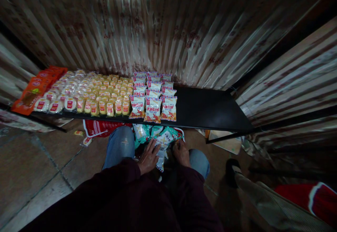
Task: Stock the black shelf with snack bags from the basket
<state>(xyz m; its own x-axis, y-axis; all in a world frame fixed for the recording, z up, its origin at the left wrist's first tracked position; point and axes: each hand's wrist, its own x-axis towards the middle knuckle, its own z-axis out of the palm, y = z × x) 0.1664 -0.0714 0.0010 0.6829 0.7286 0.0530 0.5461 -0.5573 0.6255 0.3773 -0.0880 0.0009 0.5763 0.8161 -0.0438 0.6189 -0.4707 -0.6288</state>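
Note:
My left hand (pixel 149 157) lies with its fingers stretched out over a white snack bag (pixel 161 159) between my knees. My right hand (pixel 181 153) is a little to the right, at the edge of the green snack bags (pixel 142 133). Its fingers are curled; what they hold, if anything, is hidden. The green bags sit below the shelf's front edge, with a white basket rim (pixel 180 130) beside them. Above, upright white snack bags (pixel 152 110) stand in rows on the black shelf (pixel 205 107).
Left of the white bags stand rows of yellow packaged cakes (pixel 102 107), round white packaged cakes (pixel 55 106) and orange packets (pixel 28 95). A red basket (pixel 98 128) is under the shelf. Small packets (pixel 86 141) lie on the floor. Another person's leg (pixel 252 189) is at right.

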